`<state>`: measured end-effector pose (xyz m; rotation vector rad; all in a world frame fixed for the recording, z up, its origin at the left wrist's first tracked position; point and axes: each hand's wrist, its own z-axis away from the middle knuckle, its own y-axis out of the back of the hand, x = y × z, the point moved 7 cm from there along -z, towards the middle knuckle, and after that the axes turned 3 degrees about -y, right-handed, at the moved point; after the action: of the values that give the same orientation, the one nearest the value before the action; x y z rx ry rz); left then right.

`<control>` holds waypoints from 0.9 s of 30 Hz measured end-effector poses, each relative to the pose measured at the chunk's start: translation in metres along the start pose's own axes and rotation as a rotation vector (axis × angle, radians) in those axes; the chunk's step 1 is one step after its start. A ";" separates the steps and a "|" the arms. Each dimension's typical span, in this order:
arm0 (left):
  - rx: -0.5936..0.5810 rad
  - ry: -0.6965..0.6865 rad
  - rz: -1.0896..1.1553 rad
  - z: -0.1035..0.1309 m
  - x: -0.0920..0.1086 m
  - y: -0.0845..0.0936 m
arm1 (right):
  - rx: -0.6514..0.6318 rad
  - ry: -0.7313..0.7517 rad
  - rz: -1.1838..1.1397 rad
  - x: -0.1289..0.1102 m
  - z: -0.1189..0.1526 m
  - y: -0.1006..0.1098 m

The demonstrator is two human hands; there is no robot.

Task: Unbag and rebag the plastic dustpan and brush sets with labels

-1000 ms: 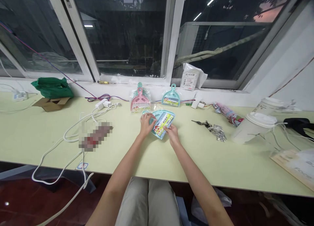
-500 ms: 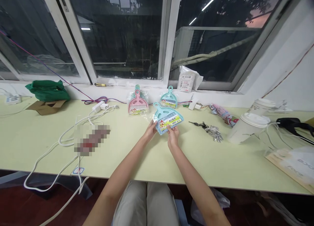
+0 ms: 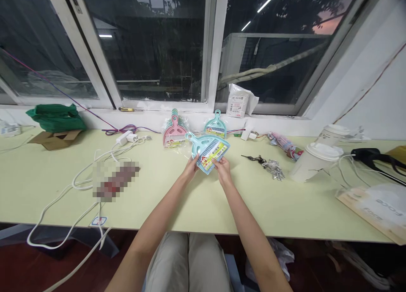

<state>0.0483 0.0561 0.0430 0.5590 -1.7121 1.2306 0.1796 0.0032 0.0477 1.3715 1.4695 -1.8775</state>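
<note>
Between my hands is a light blue mini dustpan and brush set (image 3: 209,150) in clear wrapping, with a yellow label. It tilts with its handle toward the upper left. My left hand (image 3: 191,168) grips its lower left edge, and my right hand (image 3: 222,169) pinches the bottom edge near the label. Behind it, a pink dustpan set (image 3: 174,133) stands in front of several green ones, all wrapped. Another teal dustpan set (image 3: 216,126) leans against the sill to the right of that stack.
White cables (image 3: 76,182) and a blurred item (image 3: 117,183) lie at left, near a cardboard box (image 3: 55,139) under a green bag (image 3: 57,117). To the right are keys (image 3: 273,169), a folded umbrella (image 3: 285,146), lidded paper cups (image 3: 315,163) and a tissue pack (image 3: 377,207).
The dustpan set in my hands has turned counterclockwise, its handle swinging further left. Both hands keep hold of it. The whole view has shifted slightly.
</note>
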 end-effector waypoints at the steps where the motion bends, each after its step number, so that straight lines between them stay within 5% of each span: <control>1: -0.032 0.017 0.003 0.001 -0.001 -0.005 | 0.005 0.028 -0.016 -0.002 0.001 0.000; 4: -0.065 -0.041 0.056 0.002 0.004 -0.013 | 0.027 0.099 -0.052 -0.006 0.003 -0.002; 7: 0.060 -0.129 0.092 0.000 0.013 -0.004 | -0.006 0.064 -0.023 0.000 0.003 -0.005; 10: 0.128 -0.066 0.040 0.000 0.009 0.004 | -0.042 -0.004 0.004 0.006 0.000 -0.006; 15: -0.101 0.000 0.027 0.008 0.000 -0.021 | 0.051 0.076 -0.032 0.001 -0.001 0.002; 18: -0.133 -0.056 0.002 0.012 0.000 -0.033 | 0.098 0.127 -0.035 -0.001 0.003 0.003; 23: 0.040 -0.194 -0.167 0.016 0.004 -0.030 | 0.125 0.138 -0.039 0.003 0.008 0.000; 27: 0.334 -0.475 -0.484 0.029 0.036 -0.015 | 0.159 0.137 -0.047 0.000 0.005 0.005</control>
<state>0.0314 0.0287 0.0795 1.4691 -1.6035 1.0799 0.1811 -0.0030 0.0446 1.5800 1.4541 -2.0016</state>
